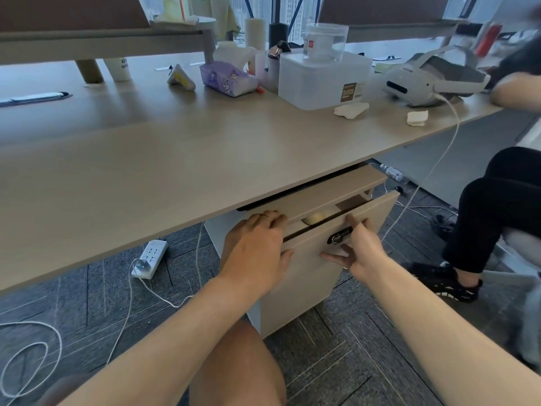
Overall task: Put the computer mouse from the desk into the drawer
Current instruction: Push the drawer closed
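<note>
Both hands go flat on the drawer front [328,247]: left hand [257,253] spread open at its top edge, right hand [355,250] open-fingered beside the lock, poised to push. Inside the gap lies the pale mouse [314,218] (already stowed, apparently), under the desk's [175,159] front edge.

Desk [146,159] was pale wood-grain. Drawer [351,218] front beige; mouse [314,217] inside cream. Tissue pack [227,79] near far edge purple, cartoon-printed. Carpet [336,361] dark grey, striped.
</note>
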Tool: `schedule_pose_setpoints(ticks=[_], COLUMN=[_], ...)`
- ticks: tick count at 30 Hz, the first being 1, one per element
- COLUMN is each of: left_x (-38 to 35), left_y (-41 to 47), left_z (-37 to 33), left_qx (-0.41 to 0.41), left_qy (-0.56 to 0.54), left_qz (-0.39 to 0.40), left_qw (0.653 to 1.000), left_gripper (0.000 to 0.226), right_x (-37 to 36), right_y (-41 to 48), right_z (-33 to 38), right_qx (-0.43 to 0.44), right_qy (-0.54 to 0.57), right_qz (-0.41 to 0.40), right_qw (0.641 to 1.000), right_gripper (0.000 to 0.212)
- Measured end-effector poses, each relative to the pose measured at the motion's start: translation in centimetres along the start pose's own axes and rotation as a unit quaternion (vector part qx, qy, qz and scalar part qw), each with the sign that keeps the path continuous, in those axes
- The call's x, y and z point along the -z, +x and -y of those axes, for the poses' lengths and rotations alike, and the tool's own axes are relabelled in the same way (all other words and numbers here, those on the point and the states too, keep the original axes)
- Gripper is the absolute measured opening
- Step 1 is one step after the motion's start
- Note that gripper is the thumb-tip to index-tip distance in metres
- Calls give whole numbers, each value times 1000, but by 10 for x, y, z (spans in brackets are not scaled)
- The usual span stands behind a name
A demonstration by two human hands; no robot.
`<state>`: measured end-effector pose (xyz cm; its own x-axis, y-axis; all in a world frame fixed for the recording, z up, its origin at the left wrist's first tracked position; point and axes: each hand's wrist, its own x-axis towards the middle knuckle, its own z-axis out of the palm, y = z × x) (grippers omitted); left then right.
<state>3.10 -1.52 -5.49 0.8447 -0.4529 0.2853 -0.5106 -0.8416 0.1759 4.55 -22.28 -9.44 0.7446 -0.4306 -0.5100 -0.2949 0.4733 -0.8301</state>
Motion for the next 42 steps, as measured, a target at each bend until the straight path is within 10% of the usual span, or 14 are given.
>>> schedule_pose_setpoints(ticks=[28,33,35,38,42], left_x=[-16,-13,-10,0,16], left_y=[7,7,7,7,2], left_z=[14,14,11,7,8], left_qx=[-17,-54,-53,-51,-23], left_qy=[-6,41,64,61,52], left_qz=[-69,-31,8,79,208], left_qw=[997,997,996,994,977], left_gripper=[64,62,61,61,99], right_x=[-31,-17,-1,22,37], right_y=[32,22,20,11,-30], right_z=[3,7,14,32,56], right_qx=[11,34,68,156,247], right_qy=[-12,-172,-337,-617,-744], right_qz=[38,24,7,6,43], right_qw=[999,984,939,771,619], right_gripper=[22,40,61,78,86])
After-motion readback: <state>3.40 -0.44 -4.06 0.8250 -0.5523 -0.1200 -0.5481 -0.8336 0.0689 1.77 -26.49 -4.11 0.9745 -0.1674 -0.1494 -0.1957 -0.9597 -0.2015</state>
